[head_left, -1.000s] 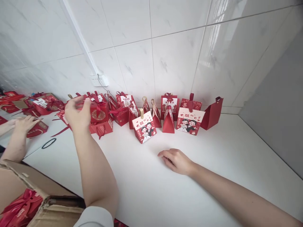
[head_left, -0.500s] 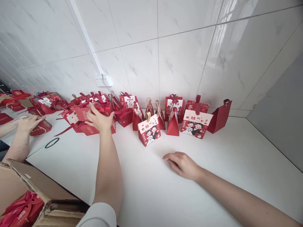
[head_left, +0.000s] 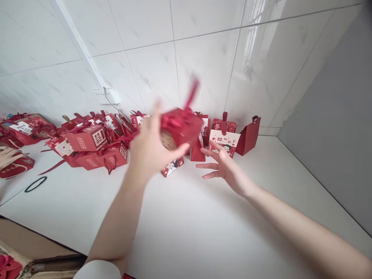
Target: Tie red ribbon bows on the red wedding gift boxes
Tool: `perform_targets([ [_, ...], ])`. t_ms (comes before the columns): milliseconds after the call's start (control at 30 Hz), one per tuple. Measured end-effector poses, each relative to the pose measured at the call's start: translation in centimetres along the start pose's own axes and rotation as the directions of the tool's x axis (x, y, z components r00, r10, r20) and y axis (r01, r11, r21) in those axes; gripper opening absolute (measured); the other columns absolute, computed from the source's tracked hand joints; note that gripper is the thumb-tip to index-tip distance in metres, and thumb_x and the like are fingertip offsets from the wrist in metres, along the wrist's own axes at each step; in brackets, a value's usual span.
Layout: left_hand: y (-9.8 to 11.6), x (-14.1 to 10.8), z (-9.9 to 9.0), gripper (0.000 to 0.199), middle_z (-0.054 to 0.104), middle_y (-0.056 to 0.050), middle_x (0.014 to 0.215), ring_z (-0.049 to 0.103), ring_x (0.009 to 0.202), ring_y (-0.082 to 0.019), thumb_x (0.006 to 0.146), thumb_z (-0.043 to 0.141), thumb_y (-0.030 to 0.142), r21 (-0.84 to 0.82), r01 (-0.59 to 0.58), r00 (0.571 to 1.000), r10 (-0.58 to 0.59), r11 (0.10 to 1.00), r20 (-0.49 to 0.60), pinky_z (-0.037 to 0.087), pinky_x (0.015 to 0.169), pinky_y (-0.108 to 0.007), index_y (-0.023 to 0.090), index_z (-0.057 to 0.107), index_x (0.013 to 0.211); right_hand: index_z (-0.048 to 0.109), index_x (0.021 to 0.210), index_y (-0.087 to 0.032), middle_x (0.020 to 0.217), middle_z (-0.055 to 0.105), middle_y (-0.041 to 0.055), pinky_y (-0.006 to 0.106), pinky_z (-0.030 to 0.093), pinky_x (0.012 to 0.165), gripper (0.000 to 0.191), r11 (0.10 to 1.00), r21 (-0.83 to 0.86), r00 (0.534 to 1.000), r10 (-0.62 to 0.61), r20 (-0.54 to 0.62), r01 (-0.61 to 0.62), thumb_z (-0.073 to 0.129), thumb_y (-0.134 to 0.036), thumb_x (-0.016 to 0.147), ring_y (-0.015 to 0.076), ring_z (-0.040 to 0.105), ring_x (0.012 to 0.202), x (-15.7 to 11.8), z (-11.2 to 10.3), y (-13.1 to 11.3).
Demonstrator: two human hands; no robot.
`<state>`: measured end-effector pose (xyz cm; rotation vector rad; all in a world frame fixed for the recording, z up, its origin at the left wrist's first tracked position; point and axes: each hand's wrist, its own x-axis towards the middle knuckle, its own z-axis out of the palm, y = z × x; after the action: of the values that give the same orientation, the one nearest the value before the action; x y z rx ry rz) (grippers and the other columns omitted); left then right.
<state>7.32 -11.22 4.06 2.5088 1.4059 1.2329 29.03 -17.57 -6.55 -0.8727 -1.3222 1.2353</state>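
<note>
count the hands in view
3. The left hand holds up a blurred red gift box. The right hand is open beside it. Another person's hand is at the far left edge. Others may be out of frame.

A small red gift box with a red ribbon bow on top — one ribbon end flying upward — is lifted off the white counter, tilted and blurred, a gold round pattern on its near side, in front of the far row of boxes
</note>
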Motion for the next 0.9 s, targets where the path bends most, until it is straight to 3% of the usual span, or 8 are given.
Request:
perform_targets([
  [167,3.5,-3.3,6.3,0.115,0.054,-0.012,0.123,0.066,0.091,-0.03,0.064,0.075,0.064,0.13,-0.169,0.921,0.11,0.977,0.374,0.048,0.07,-0.035,0.036,0.009,0.154,0.031,0.149,-0.029,0.144,0.045,0.0146,0.037,0.063,0.068,0.061,0.97,-0.025,0.968,0.243,0.055,-0.242,0.026,-0.064,0.099,0.0277,0.069,0.097,0.3,-4.8,-3.5],
  [333,2.0,-3.0,4.4,0.11,0.069,-0.006,0.104,0.069,0.083,-0.024,0.073,0.066,0.065,-0.124,-0.107,0.746,0.162,0.986,0.646,0.046,0.065,-0.03,0.03,0.002,0.155,0.055,0.129,-0.023,0.142,0.048,0.0143,0.033,0.062,0.066,0.052,0.897,-0.314,0.935,0.348,0.066,-0.311,0.041,-0.062,0.097,0.024,0.072,0.087,0.8,-7.9,-1.2],
  [433,0.4,-2.0,2.4,0.087,0.072,-0.003,0.092,0.069,0.08,-0.02,0.081,0.059,0.06,-0.157,-0.046,0.643,0.149,0.987,0.752,0.046,0.061,-0.027,0.028,0.021,0.152,0.058,0.123,-0.024,0.135,0.055,0.0118,0.03,0.06,0.067,0.046,0.86,-0.45,0.966,0.256,-0.027,-0.241,0.045,-0.06,0.097,0.0236,0.069,0.096,1.2,-8.0,-0.4],
  [533,-0.6,-1.1,1.8,0.053,0.071,-0.003,0.094,0.068,0.08,-0.019,0.087,0.054,0.051,-0.117,-0.023,0.663,0.103,0.993,0.742,0.048,0.062,-0.027,0.028,0.051,0.134,0.062,0.101,-0.021,0.109,0.066,0.0079,0.029,0.056,0.066,0.042,0.768,-0.602,0.976,0.181,-0.123,-0.219,0.046,-0.06,0.096,0.0206,0.068,0.086,0.9,-7.2,-1.0],
  [600,-0.8,-0.8,2.7,0.037,0.068,-0.004,0.109,0.067,0.088,-0.019,0.09,0.048,0.036,-0.145,-0.065,0.743,0.145,0.987,0.653,0.051,0.068,-0.029,0.027,0.059,0.124,0.06,0.09,-0.02,0.092,0.067,0.0045,0.03,0.054,0.065,0.042,0.708,-0.692,0.988,0.14,-0.059,-0.142,0.045,-0.059,0.096,0.0183,0.066,0.075,0.3,-6.4,-1.6],
  [667,-0.7,-0.6,4.3,0.044,0.058,-0.004,0.132,0.061,0.111,-0.022,0.087,0.042,0.017,-0.208,-0.188,0.793,0.274,0.96,0.544,0.053,0.084,-0.034,0.028,0.058,0.127,0.06,0.094,-0.021,0.092,0.065,0.0036,0.032,0.054,0.068,0.037,0.655,-0.756,0.995,0.076,0.069,0.002,0.049,-0.057,0.096,0.0187,0.064,0.077,-0.3,-5.3,-1.9],
  [800,-0.4,-0.7,8.0,0.064,0.031,-0.001,0.157,0.026,0.146,-0.024,0.079,0.043,0.004,-0.276,-0.445,0.677,0.522,0.852,0.519,0.031,0.117,-0.045,0.028,0.048,0.138,0.057,0.114,-0.023,0.111,0.061,0.0063,0.035,0.053,0.079,0.029,0.503,-0.843,0.979,-0.035,0.201,0.191,0.061,-0.042,0.093,0.0221,0.062,0.094,-1.0,-3.8,-1.0],
  [900,-0.5,-0.8,9.3,0.039,0.05,-0.004,0.143,0.043,0.134,-0.025,0.086,0.047,0.014,-0.235,-0.494,0.609,0.526,0.837,0.593,0.024,0.119,-0.049,0.024,0.06,0.121,0.056,0.115,-0.023,0.11,0.06,0.0061,0.035,0.053,0.079,0.023,0.421,-0.873,0.969,-0.07,0.238,0.245,0.058,-0.034,0.095,0.0216,0.062,0.093,-1.0,-3.6,-0.2],
])
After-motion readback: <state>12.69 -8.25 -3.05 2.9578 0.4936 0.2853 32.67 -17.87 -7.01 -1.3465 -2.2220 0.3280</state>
